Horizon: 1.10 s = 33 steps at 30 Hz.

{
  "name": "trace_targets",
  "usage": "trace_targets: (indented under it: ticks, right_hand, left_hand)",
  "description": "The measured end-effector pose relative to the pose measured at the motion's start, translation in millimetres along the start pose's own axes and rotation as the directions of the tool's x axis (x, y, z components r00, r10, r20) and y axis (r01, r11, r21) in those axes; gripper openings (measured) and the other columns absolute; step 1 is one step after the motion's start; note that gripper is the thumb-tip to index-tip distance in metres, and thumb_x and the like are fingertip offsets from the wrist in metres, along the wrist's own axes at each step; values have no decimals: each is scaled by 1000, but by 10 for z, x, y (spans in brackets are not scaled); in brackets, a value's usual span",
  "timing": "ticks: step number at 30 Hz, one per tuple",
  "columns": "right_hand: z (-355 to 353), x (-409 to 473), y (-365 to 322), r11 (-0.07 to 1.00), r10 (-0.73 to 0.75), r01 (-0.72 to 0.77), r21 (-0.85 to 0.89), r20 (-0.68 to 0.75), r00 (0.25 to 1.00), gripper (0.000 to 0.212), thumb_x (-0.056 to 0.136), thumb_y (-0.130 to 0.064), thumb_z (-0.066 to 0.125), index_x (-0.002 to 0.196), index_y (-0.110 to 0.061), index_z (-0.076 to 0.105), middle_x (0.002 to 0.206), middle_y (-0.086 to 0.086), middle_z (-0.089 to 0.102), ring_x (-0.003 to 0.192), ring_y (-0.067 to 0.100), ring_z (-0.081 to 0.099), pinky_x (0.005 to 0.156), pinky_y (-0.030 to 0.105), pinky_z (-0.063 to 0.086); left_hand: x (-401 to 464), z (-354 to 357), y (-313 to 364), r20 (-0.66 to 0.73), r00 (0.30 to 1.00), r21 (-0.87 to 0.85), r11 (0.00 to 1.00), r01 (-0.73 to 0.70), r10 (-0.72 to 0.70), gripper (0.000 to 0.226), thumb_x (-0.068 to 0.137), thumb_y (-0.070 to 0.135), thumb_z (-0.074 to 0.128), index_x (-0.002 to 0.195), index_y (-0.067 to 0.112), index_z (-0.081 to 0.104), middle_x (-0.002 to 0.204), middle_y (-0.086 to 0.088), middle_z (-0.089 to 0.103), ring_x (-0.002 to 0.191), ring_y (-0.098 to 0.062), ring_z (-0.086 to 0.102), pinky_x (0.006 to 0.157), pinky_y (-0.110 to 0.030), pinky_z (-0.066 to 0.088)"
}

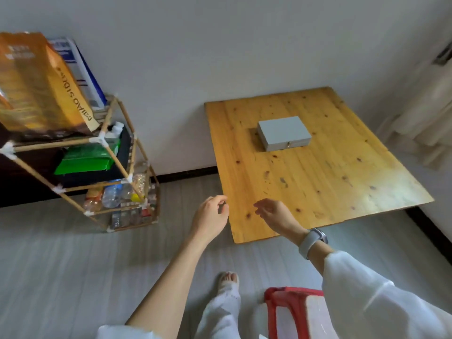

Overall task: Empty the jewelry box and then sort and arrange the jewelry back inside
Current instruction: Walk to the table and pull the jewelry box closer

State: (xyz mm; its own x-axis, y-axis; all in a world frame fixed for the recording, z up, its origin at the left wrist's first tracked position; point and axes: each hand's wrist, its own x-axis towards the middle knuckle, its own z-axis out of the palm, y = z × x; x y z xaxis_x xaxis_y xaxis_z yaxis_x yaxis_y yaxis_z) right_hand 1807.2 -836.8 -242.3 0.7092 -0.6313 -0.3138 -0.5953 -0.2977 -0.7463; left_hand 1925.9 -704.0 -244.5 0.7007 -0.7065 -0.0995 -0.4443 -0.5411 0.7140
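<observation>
We are seeing the jewelry box (283,133) lying flat on the wooden counter (318,179), its lid closed. It is a low, rectangular, pale grey box, and a small metal clasp is showing at the middle of its near side wall. The box is sitting turned a little, its long sides running from about 8 o'clock to 2 o'clock. It is resting in the far half of the counter, toward 12 o'clock, well apart from every edge.

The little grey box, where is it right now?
In the head view the small grey rectangular jewelry box sits closed on the yellow wooden table, toward its far side near the white wall, well beyond both hands.
</observation>
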Motion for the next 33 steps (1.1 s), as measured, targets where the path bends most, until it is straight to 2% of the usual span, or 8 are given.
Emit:
trace_targets:
  ticks: [5, 8, 11, 15, 20, 23, 27, 33]
  right_hand:
    - [-391, 587, 10, 995, 92, -95, -28, -78, 993, 30, 95, -13, 37, 115, -9, 58, 111, 9, 66, 85, 14, 57, 73, 24, 42]
    - [-660, 829, 73, 986, 167, -167, 16, -166, 972, 30, 95, -13, 37, 114, -8, 60, 114, 10, 64, 89, 25, 63, 74, 32, 50]
    - [-893, 948, 187, 967, 254, -244, 71, -242, 936, 29, 94, -13, 37, 111, -9, 61, 105, 11, 68, 87, 34, 64, 78, 45, 54]
    - [-1136, 1053, 422, 939, 344, -317, 137, -297, 891, 30, 95, -12, 36, 114, -7, 59, 106, 12, 67, 89, 24, 61, 74, 31, 48]
    - [-1426, 1188, 685, 909, 412, -362, 205, -324, 852, 31, 95, -14, 35, 115, -6, 58, 108, 13, 66, 87, 31, 63, 77, 38, 51]
    - [-1619, 1364, 864, 911, 408, -363, 196, -305, 860, 32, 95, -13, 36, 115, -6, 59, 107, 13, 66, 96, 28, 62, 86, 40, 51]
    - [-1901, 1768, 1150, 929, 364, -330, 170, -252, 897, 31, 95, -14, 36, 116, -6, 58, 109, 13, 66, 94, 27, 64, 84, 36, 52]
    - [-2361, 2530, 1616, 967, 256, -255, 14, -23, 967, 32, 95, -11, 35, 117, -6, 57, 112, 10, 65, 98, 24, 62, 84, 32, 49]
  left_hand:
    - [999, 203, 218, 162, 982, -25, 995, -94, 97, 31, 94, 21, 46, 123, 12, 55, 123, -5, 55, 111, -18, 53, 94, -31, 43]
    - [1483, 322, 447, 253, 953, -14, 986, -168, 166, 32, 96, 25, 43, 125, 15, 52, 125, -1, 52, 111, -16, 51, 91, -29, 44]
    - [1832, 517, 682, 355, 910, -11, 974, -225, 214, 33, 96, 26, 41, 126, 17, 50, 126, 0, 51, 111, -15, 50, 90, -29, 44]
    - [2142, 885, 985, 476, 839, -28, 958, -285, 263, 33, 97, 25, 41, 127, 16, 50, 128, -2, 49, 111, -17, 50, 91, -31, 45]
    - [2347, 1353, 1280, 554, 787, -42, 953, -300, 272, 32, 97, 26, 41, 126, 19, 50, 129, -1, 48, 109, -16, 51, 88, -33, 47]
    - [2459, 1568, 1410, 557, 791, -37, 959, -282, 255, 32, 96, 25, 41, 126, 18, 50, 130, -2, 48, 112, -17, 49, 90, -33, 46]
    - [2665, 1817, 1511, 510, 838, -14, 976, -219, 195, 33, 96, 25, 40, 127, 19, 48, 131, 1, 46, 116, -15, 46, 92, -29, 43]
    - [3091, 2296, 1668, 286, 958, 10, 1000, 28, -30, 31, 95, 22, 43, 124, 17, 52, 127, -1, 51, 113, -15, 50, 93, -28, 42]
